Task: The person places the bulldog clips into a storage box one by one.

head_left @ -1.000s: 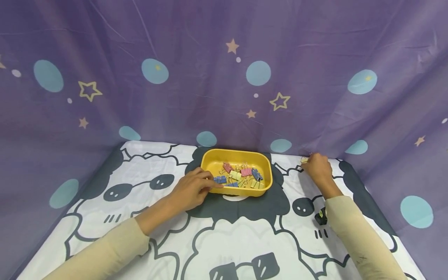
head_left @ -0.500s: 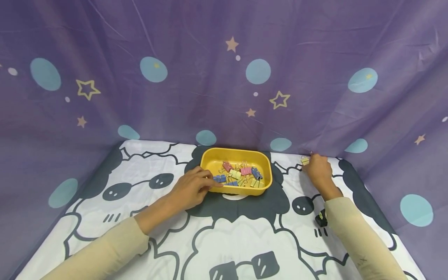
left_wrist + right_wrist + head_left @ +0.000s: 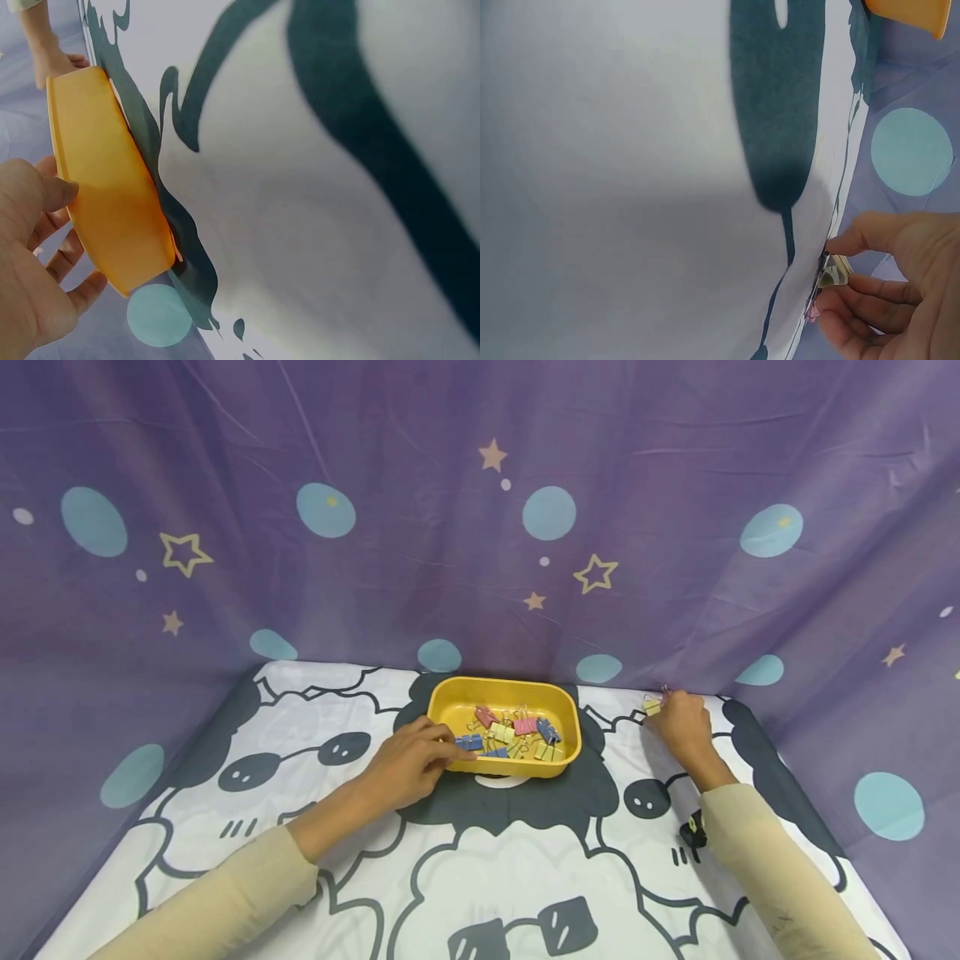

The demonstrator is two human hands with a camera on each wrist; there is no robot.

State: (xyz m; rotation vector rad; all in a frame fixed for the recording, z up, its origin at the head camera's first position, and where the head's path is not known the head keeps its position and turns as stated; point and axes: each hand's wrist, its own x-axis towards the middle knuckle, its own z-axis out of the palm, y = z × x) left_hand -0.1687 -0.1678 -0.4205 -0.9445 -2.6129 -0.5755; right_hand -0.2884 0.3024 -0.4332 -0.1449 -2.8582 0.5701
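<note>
A yellow plastic tray (image 3: 562, 768) stands at the back of the table with several blue, pink and yellow binder clips in it. My left hand (image 3: 408, 764) holds the tray's near left rim; in the left wrist view the thumb (image 3: 60, 193) lies on the rim and the fingers bend behind it. At the back right, my right hand (image 3: 681, 724) pinches a yellow binder clip (image 3: 652, 706) low by the table, its thumb and fingers around the clip in the right wrist view. Beside it is a pink clip (image 3: 812, 310), partly hidden by the fingers.
A white cloth (image 3: 337, 860) with dark cartoon sheep covers the table. The purple curtain (image 3: 420, 568) rises right behind the tray and along both sides. A small black object (image 3: 692, 831) shows beside the right sleeve (image 3: 765, 860).
The yellow clip shows a little more beside my right fingers than a second ago. My left hand and the tray keep their places; the head view has shifted slightly.
</note>
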